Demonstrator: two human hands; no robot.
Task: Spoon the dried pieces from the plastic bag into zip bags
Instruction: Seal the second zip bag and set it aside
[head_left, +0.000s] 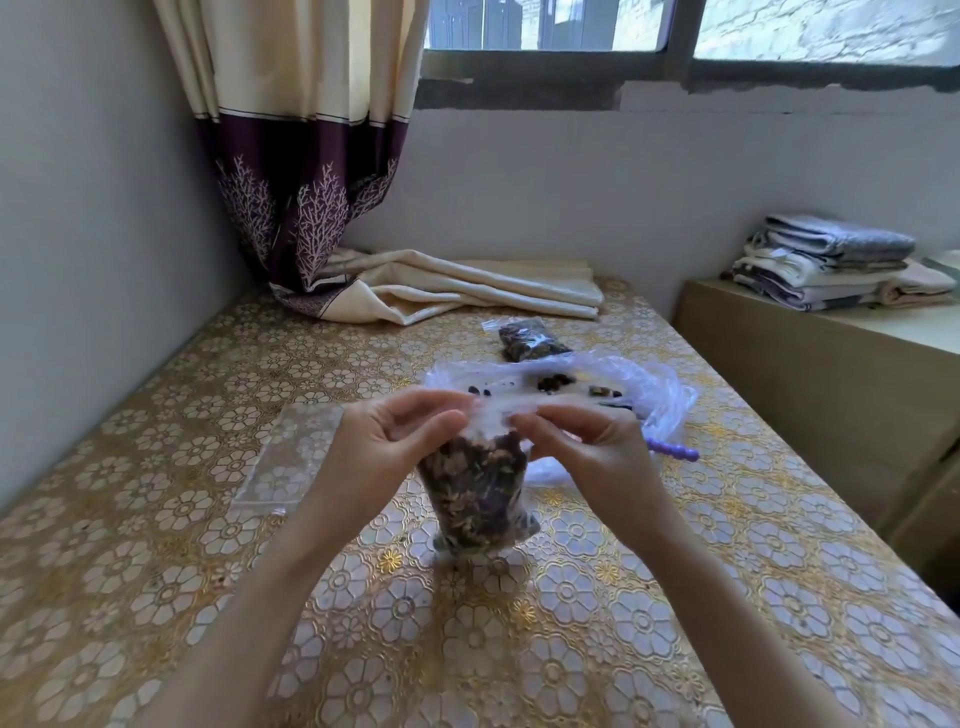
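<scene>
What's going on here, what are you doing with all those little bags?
A person is packing dried pieces into zip bags. Both hands, left hand and right hand, pinch the top of a filled zip bag standing on the table. Behind it lies the big plastic bag, nearly emptied, with a purple spoon handle beside it. Another filled bag lies farther back, and empty zip bags wait at the left.

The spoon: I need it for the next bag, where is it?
The purple spoon lies on the table, just right of the right hand, its handle poking out beside the plastic bag.
</scene>
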